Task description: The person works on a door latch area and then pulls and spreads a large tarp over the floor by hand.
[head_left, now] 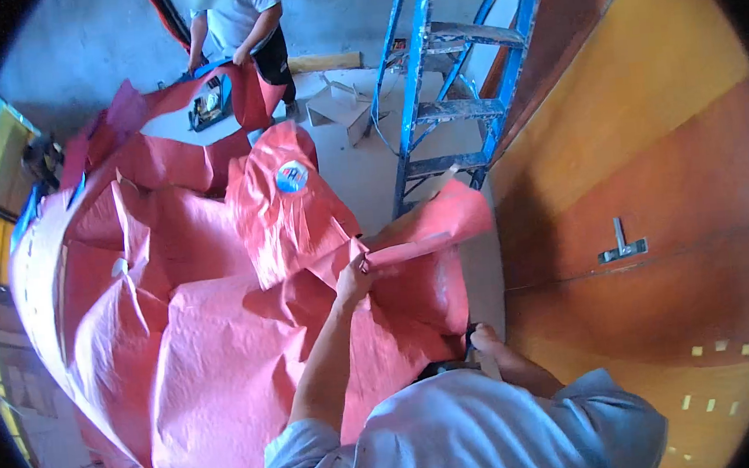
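Observation:
A large, crumpled red sheet (pixel 217 352) spreads over the left and middle of the view, with a round blue and white label (pixel 292 176) on a raised fold. My left hand (pixel 354 279) is closed on a folded edge of this sheet, near the middle. Lower right, close to my body, my right hand (pixel 486 340) is closed round a dark object at the sheet's right edge; what that object is I cannot make out.
Another person (pixel 239 25) stands at the back, holding the sheet's far end. A blue stepladder (pixel 461 108) stands behind the sheet. Pale scraps (pixel 338 109) lie on the floor. An orange and yellow wall (pixel 625 170) with a metal handle (pixel 624 249) is at right.

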Demonstrator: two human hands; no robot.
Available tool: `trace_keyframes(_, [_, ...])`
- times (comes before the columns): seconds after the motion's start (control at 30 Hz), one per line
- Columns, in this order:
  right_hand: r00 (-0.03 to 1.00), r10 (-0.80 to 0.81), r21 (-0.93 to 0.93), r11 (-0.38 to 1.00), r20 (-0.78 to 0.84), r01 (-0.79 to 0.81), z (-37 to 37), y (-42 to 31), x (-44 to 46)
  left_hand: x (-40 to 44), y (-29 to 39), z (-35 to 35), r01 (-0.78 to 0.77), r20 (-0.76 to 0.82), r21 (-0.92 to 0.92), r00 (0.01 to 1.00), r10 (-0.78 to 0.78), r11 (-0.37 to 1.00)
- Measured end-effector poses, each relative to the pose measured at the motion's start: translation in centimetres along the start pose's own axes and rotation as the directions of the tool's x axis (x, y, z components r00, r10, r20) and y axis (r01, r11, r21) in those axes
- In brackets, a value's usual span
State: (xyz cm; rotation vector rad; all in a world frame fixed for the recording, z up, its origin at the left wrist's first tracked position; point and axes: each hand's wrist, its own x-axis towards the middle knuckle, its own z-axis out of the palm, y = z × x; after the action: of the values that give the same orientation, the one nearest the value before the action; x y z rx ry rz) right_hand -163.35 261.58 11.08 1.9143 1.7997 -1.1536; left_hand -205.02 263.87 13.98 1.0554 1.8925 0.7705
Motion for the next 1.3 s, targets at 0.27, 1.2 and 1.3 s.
trace_keyframes(0.27, [0.983, -0.155, 0.161, 0.972, -0.097, 0.169, -2.3, -3.5, -2.4, 4.1, 0.9, 2.6, 0.039, -0.157, 0.201, 0.988, -0.007, 0.979])
trace_keyframes(1.2, [0.775, -0.61, -0.128, 0.766, 0.167, 0.63, -9.1, -23.8, 19.5, 7.7, 2.5, 1.9, -0.149, -0.124, 0.215, 0.976, 0.179, 0.965])
trace_keyframes(1.3, [0.742, -0.66, -0.035, 0.744, 0.114, 0.667, -9.2, -22.7, 21.6, 12.8, -0.3, 5.8, -0.016, -0.146, 0.149, 0.989, 0.038, 0.989])
